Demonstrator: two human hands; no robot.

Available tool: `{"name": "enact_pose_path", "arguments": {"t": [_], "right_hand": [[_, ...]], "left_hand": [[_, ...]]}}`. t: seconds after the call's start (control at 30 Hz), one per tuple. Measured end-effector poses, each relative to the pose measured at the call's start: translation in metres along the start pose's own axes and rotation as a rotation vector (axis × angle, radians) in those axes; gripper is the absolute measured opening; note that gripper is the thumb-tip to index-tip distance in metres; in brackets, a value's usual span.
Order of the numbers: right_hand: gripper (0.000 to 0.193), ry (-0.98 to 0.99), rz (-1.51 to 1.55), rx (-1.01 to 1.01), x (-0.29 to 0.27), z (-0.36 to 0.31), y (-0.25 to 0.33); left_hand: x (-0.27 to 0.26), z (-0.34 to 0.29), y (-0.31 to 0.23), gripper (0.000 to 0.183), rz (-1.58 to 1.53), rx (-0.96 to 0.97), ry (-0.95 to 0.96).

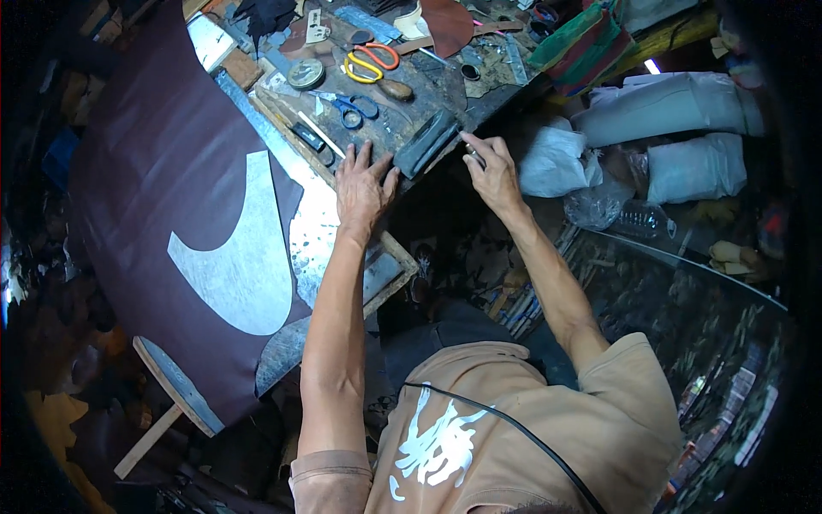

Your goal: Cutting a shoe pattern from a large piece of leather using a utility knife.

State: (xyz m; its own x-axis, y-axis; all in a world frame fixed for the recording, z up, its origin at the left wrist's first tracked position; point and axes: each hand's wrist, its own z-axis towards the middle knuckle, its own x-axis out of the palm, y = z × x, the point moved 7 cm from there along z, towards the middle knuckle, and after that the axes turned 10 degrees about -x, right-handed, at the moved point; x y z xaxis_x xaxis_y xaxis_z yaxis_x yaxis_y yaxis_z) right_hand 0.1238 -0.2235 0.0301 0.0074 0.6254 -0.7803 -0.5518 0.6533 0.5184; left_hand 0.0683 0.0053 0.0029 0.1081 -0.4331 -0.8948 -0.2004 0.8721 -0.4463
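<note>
Resting palm-down at the near edge of the cluttered desk (402, 122), the L hand (364, 190) has its grip spread, thumb side close by the L end of a dark oblong block (428, 144); can't tell if they touch. Block lies right along the desk edge, btwn both hands. R hand (491, 174) is just past the block's R end, fingers curled; can't tell if its grip is pinching anything. Up-desk from L hand: blue-handled scissors (345, 104), then a round tin (306, 74) & yellow/orange-handled scissors (374, 61), w/ a wooden handle (396, 90) nr those. Far L, a big maroon sheet (154, 154) lies partly over a shiny pale surface (321, 218), w/ a curved grey-white piece (244, 274) on top. Off to the R, below desk level: white bundles (668, 111) & a clear plastic bottle (642, 220).
</note>
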Motion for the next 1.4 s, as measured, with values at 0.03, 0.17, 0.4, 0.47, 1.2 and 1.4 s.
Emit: {"name": "enact_pose_path", "arguments": {"t": [0.03, 0.17, 0.4, 0.47, 1.2, 1.4], "right_hand": [[0.039, 0.050, 0.203, 0.124, 0.009, -0.007, -0.006], [0.040, 0.251, 0.683, 0.499, 0.045, -0.032, 0.004], [0.035, 0.074, 0.470, 0.336, 0.040, -0.011, 0.001], [0.034, 0.038, 0.362, 0.278, 0.037, -0.012, 0.007], [0.035, 0.077, 0.314, -0.012, 0.053, -0.030, 0.040], [0.034, 0.093, 0.186, -0.008, 0.050, -0.024, 0.027]], "left_hand": [[0.000, 0.000, -0.001, 0.037, -0.011, 0.005, 0.000], [0.002, 0.002, 0.002, 0.042, -0.004, -0.007, 0.007], [-0.002, 0.003, -0.002, 0.051, -0.002, -0.009, 0.024], [0.000, -0.001, 0.000, 0.050, -0.005, -0.024, 0.038], [0.000, 0.000, 0.001, 0.051, 0.026, -0.001, 0.012], [0.000, 0.002, 0.000, 0.048, -0.044, -0.026, 0.030]]}}
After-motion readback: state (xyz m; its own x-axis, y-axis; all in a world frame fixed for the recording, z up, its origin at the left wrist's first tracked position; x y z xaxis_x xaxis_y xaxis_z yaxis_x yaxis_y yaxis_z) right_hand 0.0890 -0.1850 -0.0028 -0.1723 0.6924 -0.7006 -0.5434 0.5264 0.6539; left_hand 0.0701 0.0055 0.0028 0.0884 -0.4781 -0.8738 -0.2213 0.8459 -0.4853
